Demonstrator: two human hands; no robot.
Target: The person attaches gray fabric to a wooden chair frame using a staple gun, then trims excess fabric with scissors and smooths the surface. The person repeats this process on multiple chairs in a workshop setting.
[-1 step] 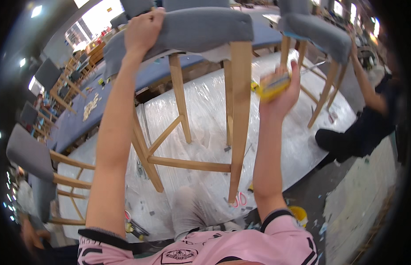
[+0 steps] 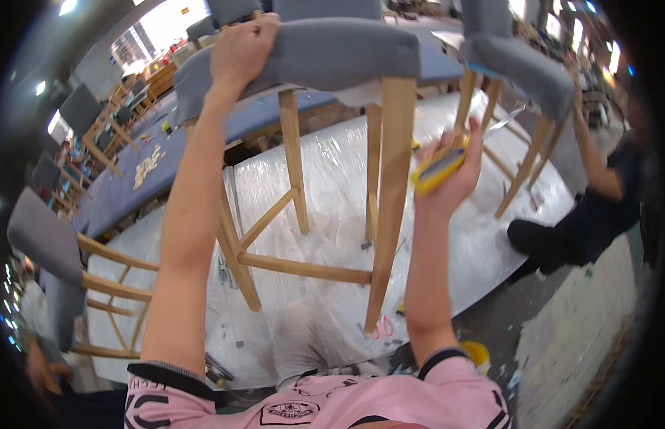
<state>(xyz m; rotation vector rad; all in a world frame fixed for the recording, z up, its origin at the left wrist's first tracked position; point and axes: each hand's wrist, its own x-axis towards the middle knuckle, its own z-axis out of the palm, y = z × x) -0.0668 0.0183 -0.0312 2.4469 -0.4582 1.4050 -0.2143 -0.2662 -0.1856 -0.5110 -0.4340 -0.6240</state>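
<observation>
Furniture workshop, several upholstered chairs (image 2: 339, 53), plastic-covered surface (image 2: 329, 171), floor scraps (image 2: 517, 376)

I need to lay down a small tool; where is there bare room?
Bare: the shiny clear plastic sheet between the right forearm and the other person's dark-clothed leg; also seen between the far legs of the grey-upholstered wooden chair. Crowded: around its near right leg's tip, by red loop handles.

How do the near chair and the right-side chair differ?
The near chair has the person's left grip on its seat; another person's arm reaches to the right-side chair.
The near chair looks larger in view, the right-side chair smaller.
The near chair shows a pale layer under its cover; the right-side chair shows some blue along its underside.
Both have gray upholstery and wooden legs.
</observation>
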